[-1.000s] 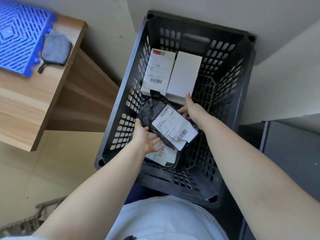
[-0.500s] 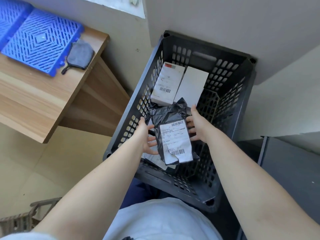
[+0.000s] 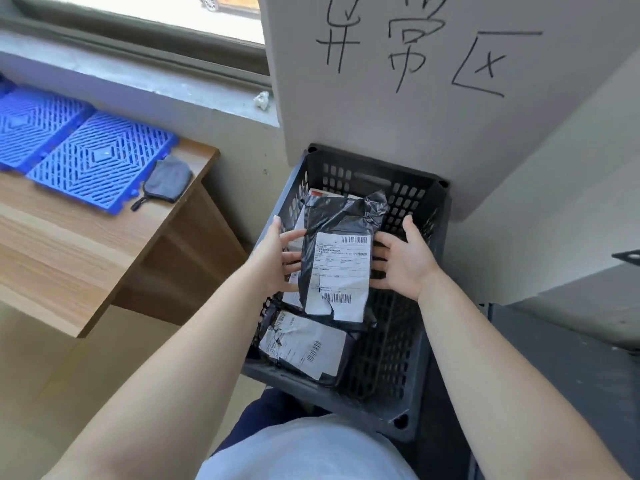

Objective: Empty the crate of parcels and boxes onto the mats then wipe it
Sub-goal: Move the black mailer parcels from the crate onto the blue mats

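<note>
Both hands hold a black parcel (image 3: 337, 268) over the crate (image 3: 394, 344).
The left hand (image 3: 277, 259) and right hand (image 3: 403, 259) clasp its sides, fingers spread and partly hidden beneath. Its white label is torn. A second parcel (image 3: 306, 348) lies in the crate; a box (image 3: 320, 194) behind is mostly covered. Blue mats (image 3: 86, 150) and a grey cloth (image 3: 169, 180) sit on the surface (image 3: 69, 258).

Three large handwritten black characters (image 3: 426, 46) stand on the grey panel (image 3: 519, 140) above the crate; they appear to read 异常区. The white shipping label (image 3: 341, 271) on the black parcel (image 3: 343, 216) carries two barcodes and lines of small print, too small to read. The torn label (image 3: 304, 348) on the lower parcel (image 3: 332, 362) also bears barcodes, its print equally unreadable.
</note>
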A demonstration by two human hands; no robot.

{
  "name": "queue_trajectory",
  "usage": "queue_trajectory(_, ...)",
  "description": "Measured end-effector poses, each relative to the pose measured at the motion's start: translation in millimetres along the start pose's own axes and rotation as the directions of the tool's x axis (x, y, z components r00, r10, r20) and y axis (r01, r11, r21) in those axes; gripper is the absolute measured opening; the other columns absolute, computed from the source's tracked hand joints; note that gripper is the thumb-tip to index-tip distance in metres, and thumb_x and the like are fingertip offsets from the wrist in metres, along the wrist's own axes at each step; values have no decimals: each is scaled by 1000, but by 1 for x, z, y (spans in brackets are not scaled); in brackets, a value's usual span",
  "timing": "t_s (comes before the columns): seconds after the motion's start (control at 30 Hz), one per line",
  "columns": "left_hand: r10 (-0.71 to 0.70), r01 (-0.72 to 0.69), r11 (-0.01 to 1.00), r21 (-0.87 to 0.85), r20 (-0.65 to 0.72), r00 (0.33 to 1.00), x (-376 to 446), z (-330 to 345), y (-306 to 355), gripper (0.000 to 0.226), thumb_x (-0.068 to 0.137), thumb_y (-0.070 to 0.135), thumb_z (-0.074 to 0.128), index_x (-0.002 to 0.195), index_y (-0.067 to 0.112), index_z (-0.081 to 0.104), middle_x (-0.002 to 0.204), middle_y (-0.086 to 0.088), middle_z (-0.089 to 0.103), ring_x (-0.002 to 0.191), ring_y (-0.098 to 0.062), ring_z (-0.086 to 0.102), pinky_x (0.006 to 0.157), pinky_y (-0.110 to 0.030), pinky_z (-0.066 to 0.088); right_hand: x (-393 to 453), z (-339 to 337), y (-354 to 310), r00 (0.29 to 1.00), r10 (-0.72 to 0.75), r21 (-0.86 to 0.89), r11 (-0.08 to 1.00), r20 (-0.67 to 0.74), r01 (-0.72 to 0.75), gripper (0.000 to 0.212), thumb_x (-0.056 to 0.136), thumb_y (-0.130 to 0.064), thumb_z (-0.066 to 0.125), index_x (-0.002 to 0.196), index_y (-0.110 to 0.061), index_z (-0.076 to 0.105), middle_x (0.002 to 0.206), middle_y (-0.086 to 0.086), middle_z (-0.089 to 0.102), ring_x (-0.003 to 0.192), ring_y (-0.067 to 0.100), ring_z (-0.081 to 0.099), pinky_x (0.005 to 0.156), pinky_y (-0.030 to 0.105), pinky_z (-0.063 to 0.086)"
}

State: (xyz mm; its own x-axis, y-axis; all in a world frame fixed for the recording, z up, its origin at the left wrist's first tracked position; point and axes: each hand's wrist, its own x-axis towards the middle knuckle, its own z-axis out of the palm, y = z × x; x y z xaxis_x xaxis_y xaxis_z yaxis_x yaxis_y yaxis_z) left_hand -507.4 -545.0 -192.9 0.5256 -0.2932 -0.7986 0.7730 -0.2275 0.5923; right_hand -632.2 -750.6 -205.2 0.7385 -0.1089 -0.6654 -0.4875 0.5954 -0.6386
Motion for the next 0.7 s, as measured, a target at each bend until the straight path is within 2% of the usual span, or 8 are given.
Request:
queue_trajectory(0.1,77,-76,997,-28,14,997,-10,-7,21,69,95,73,16,108,30,69,117,-13,59,98,-24,57,91,-60,37,-4,17,-21,998,-58,-7,998,23,58,93,85,-85,14,121,-19,70,103,9,60,95,26,60,95,46,46)
queue_trajectory(0.17,117,-116,992,-51,9,993,-17,-18,34,71,95,74,15,112,30,69,122,-14,58,103,-27,56,96,-62,36,-4,36,-35,995,-78,-33,996,68,81,97,84,-86,11,119,-19,71,100,8,57,86,25,62,86,43,48)
queue_trajectory(0.27,179,-179,976,-125,-13,984,-33,-40,51,71,96,72,15,112,28,68,117,-13,60,104,-28,56,90,-56,40,2,74,-51,988,-111,-109,986,108,123,97,84,-85,10,116,-17,72,109,11,59,99,29,59,95,49,47)
queue_trajectory(0.37,229,-236,953,-192,-54,972,-50,-71,60,68,97,70,16,112,27,67,107,-8,60,96,-25,55,77,-51,44,11,116,-55,980,-126,-144,978,152,148,93,87,-82,11,118,-16,69,105,10,65,102,31,59,84,47,51)
queue_trajectory(0.43,259,-271,935,-230,-83,962,-61,-97,61,69,96,71,16,114,28,67,113,-8,59,107,-28,54,88,-57,44,19,144,-52,970,-121,-129,980,212,151,88,90,-79,14,118,-16,68,107,11,63,106,32,53,81,43,48)
queue_trajectory(0.53,273,-307,915,-263,-157,949,-78,-145,55,73,95,73,13,124,28,64,130,-10,52,127,-32,45,100,-63,36,30,189,-40,952,-87,-122,984,295,128,88,90,-79,15,127,-16,63,114,13,62,109,33,52,96,48,44)
queue_trajectory(0.63,277,-339,890,-306,-227,934,-96,-195,44,73,95,72,14,124,27,63,133,-10,53,125,-30,48,98,-61,37,36,240,-22,934,-36,-179,978,354,106,86,90,-79,14,131,-17,58,126,14,62,118,33,57,104,54,43)
queue_trajectory(0.7,273,-363,860,-358,-277,921,-108,-228,32,67,97,70,17,116,27,65,129,-10,57,117,-27,53,96,-57,40,38,276,-6,917,6,-217,972,400,88,82,92,-76,12,134,-19,54,124,10,63,115,29,59,93,48,49)
